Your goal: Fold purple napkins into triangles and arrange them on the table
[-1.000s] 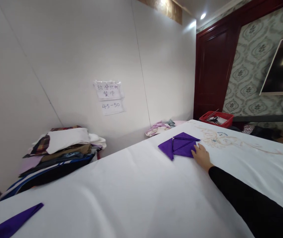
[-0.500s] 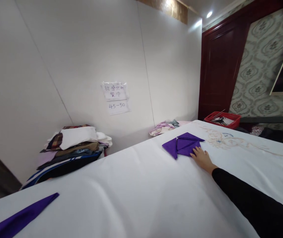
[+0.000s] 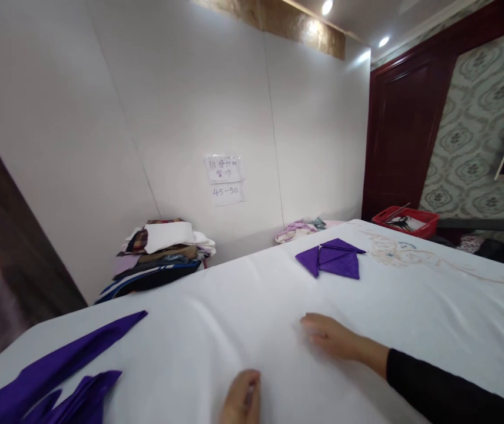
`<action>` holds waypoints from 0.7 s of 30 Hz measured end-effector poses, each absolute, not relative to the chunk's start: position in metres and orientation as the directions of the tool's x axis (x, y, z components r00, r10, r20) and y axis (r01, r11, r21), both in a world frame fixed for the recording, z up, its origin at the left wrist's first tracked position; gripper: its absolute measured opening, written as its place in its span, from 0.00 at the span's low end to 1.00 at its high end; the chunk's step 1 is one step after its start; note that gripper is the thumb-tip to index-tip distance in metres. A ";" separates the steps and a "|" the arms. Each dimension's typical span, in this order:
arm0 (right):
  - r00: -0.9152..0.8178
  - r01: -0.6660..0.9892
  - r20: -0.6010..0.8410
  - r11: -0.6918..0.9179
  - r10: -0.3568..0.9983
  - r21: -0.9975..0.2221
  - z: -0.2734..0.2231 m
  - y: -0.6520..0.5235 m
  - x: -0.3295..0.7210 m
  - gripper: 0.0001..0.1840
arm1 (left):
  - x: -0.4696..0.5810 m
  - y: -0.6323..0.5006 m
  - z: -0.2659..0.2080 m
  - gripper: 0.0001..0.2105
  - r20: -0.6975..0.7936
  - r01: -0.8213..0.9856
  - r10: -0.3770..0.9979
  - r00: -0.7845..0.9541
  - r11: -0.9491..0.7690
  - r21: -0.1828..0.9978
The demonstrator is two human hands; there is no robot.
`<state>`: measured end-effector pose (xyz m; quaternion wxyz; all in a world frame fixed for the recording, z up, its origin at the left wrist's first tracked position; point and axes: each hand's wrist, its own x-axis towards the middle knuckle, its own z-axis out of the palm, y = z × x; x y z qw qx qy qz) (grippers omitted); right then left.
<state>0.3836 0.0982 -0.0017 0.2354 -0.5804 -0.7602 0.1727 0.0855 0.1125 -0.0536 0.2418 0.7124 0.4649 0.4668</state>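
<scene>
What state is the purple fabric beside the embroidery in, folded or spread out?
Folded: the purple fabric shows straight-edged, pointed sections meeting along crisp lines.

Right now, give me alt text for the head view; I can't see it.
The left hand and right hand are apart over a white tablecloth. Folded purple cloth lies beyond the right hand; more purple cloth lies at lower left.

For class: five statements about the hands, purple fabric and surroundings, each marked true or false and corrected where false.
1. The left hand and right hand are apart from the folded purple cloth. True.
2. The right sleeve is white. False: the right sleeve is black.
3. The red basket appears right of the folded purple cloth. True.
4. The lower wall sheet reads 60-70. False: the lower wall sheet reads 45-50.
5. Other purple fabric lies at lower left. True.
</scene>
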 end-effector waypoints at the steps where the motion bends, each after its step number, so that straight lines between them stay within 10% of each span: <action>1: -0.296 0.764 0.162 0.335 0.941 -0.552 0.002 0.084 0.367 0.23 | 0.065 0.119 -0.047 0.11 0.492 0.506 0.864 0.108 -0.474 0.720; 9: -0.621 0.564 0.032 0.474 0.783 -0.676 0.022 0.010 0.270 0.21 | -0.084 0.107 0.006 0.12 0.629 0.947 0.747 -0.215 0.002 0.321; 15: -0.744 0.478 0.021 0.554 0.668 -0.681 0.004 -0.001 0.207 0.20 | -0.129 0.087 -0.003 0.20 0.464 0.829 0.697 -0.547 0.371 0.420; 21: -0.825 0.374 0.136 0.711 0.548 -0.595 -0.028 -0.006 0.163 0.22 | -0.144 0.093 -0.010 0.24 0.454 0.796 0.673 -0.584 0.363 0.485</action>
